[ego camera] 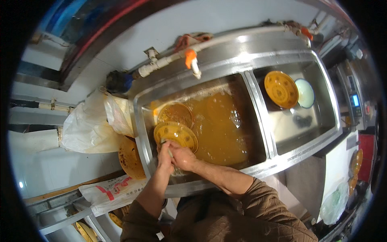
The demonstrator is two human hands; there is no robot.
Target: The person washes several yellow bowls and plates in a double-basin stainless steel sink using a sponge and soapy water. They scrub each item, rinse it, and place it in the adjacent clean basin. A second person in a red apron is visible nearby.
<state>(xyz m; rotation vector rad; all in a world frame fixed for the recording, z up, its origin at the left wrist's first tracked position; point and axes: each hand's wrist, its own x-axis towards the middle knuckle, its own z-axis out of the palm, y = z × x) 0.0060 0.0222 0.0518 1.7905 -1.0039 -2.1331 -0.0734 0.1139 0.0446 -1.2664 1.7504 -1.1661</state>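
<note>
Both of my hands are close together over the left basin of a stainless steel sink [261, 121], at the near rim of a yellow patterned bowl [177, 133]. My left hand [164, 157] is closed around a thin pale handle, whose head is hidden or too small to make out. My right hand [183, 155] lies against the bowl's near side, its fingers partly hidden. Behind this bowl another yellow bowl [175, 113] sits in the brownish, cloudy water [220, 127].
The right basin holds a yellow bowl [281, 89] and a white bowl [305, 93] in water. A tap with an orange handle [190, 58] juts over the left basin. Left of the sink stand a plastic bag [90, 130] and a stained yellow container [130, 157]. A digital scale [355, 101] stands far right.
</note>
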